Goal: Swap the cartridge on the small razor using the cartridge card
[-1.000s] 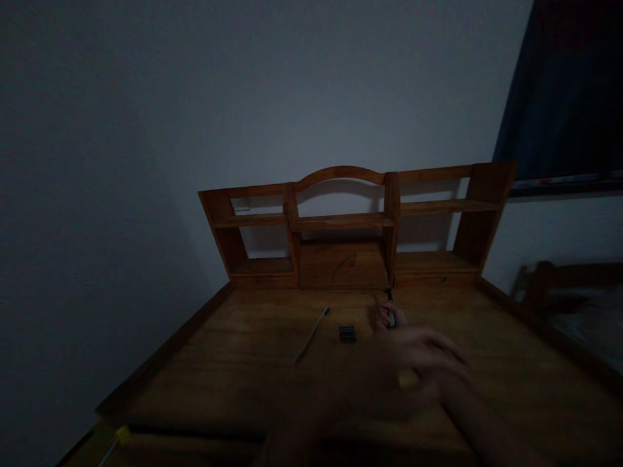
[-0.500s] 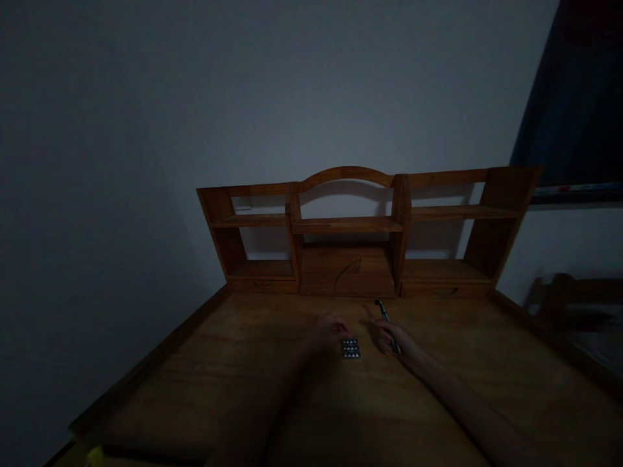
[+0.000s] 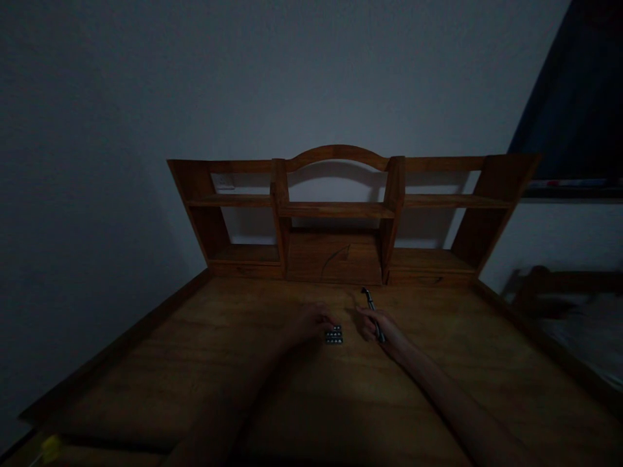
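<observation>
A small black block with rows of pale, triangle-like marks lies on the wooden desktop. My left hand is at its upper left corner, fingers curled together and covering part of the top row. Whether anything is pinched in those fingertips is too dark to make out. To the right of the block, my right hand is wrapped round a slim dark rod-shaped tool with a short bent head. The tool's head points up and away toward the shelf, and its lower end shows below my fingers.
A wooden shelf unit with open compartments stands along the desk's back edge. Raised rims border the desktop at both sides. Something yellow is at the lower left corner. A dark curtain-like panel hangs at the upper right.
The view has shifted, so desk and hands appear slightly further left and higher. My left fingers now cover the block's upper left corner. My right hand keeps its hold on the tool.
</observation>
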`<state>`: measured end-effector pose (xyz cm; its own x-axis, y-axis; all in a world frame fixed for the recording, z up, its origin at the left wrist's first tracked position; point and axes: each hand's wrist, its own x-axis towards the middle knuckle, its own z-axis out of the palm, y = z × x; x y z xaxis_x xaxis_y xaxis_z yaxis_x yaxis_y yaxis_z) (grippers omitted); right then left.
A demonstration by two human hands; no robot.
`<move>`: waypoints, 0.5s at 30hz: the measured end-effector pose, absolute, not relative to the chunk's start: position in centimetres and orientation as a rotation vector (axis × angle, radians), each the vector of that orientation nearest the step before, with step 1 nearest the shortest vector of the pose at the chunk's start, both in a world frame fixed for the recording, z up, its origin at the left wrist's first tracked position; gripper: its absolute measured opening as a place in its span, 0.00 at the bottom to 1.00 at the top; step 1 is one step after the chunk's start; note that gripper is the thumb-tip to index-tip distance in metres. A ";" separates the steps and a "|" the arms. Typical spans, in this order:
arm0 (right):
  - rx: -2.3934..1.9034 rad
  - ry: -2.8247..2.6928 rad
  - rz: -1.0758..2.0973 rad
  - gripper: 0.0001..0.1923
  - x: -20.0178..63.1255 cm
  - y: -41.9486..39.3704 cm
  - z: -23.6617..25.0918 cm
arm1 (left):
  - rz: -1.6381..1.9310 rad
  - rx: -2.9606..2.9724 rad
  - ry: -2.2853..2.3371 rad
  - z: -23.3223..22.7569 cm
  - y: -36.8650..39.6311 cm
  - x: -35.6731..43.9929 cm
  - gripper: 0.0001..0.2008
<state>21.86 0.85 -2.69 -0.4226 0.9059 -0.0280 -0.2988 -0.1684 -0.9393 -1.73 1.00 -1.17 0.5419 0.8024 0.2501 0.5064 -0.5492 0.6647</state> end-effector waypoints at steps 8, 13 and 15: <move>-0.805 -1.163 1.746 0.24 21.8 0.8 -2.6 | 0.760 2.320 1.057 -1.0 0.7 -1.6 0.09; -0.771 -1.193 1.737 0.24 21.8 0.7 -2.5 | 0.774 2.353 1.122 -1.7 1.2 -1.3 0.07; -0.771 -1.200 1.740 0.24 21.8 0.6 -2.3 | 0.757 2.342 1.178 -2.0 1.4 -1.0 0.06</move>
